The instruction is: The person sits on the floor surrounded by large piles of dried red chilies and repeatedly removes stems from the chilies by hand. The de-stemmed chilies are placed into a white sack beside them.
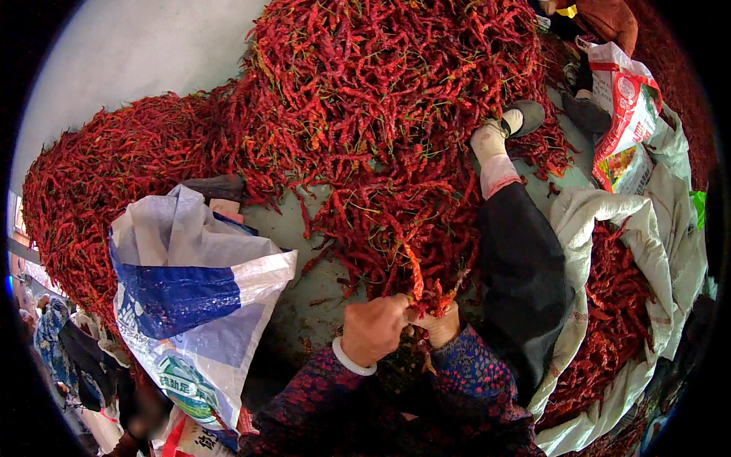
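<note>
My left hand (373,329), with a white bracelet at the wrist, is closed in a pinch against the chillies between my hands. My right hand (438,326) is closed around a few dried red chilli peppers (435,303). One longer orange-red chilli (413,270) sticks up between the two hands, which touch or nearly touch. The fingertips are partly hidden, so what exactly the left one pinches is hard to see. Just beyond them lies the near edge of a large heap of dried red chillies (396,99).
On the left, a white and blue woven sack (183,297) stands over my left leg. My right leg (525,282), in black trousers, stretches toward the heap. An open whitish sack (567,305) on the right holds chillies. Other people sit at the lower left and upper right.
</note>
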A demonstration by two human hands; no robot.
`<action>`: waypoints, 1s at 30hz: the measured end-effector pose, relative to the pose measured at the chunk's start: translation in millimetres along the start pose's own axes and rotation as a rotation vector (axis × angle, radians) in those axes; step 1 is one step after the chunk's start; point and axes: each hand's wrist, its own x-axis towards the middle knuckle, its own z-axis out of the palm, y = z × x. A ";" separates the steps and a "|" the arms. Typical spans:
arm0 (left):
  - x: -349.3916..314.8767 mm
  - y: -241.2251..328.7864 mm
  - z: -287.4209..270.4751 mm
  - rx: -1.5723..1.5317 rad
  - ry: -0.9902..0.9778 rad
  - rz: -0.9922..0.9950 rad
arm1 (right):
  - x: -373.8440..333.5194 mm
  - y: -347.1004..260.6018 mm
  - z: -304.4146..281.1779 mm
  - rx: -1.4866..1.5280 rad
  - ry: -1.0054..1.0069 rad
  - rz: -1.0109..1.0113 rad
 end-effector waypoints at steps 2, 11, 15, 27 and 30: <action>2.5 0.9 3.0 0.142 -0.015 0.061 | -1.1 9.0 -3.7 -0.090 0.105 -0.113; -59.9 -2.7 -21.9 -0.582 -1.094 -0.115 | 10.0 1.9 -38.9 0.511 -0.122 -0.063; -0.5 -50.3 -27.4 -0.266 -0.690 -0.321 | 6.5 14.6 -45.8 0.470 -0.175 -0.023; 141.4 -236.6 74.2 0.413 -0.183 -0.852 | 19.9 70.4 -73.3 1.090 -0.732 0.082; 139.7 -241.3 49.6 0.466 -0.086 -0.798 | 19.3 50.4 -53.3 1.059 -0.779 0.115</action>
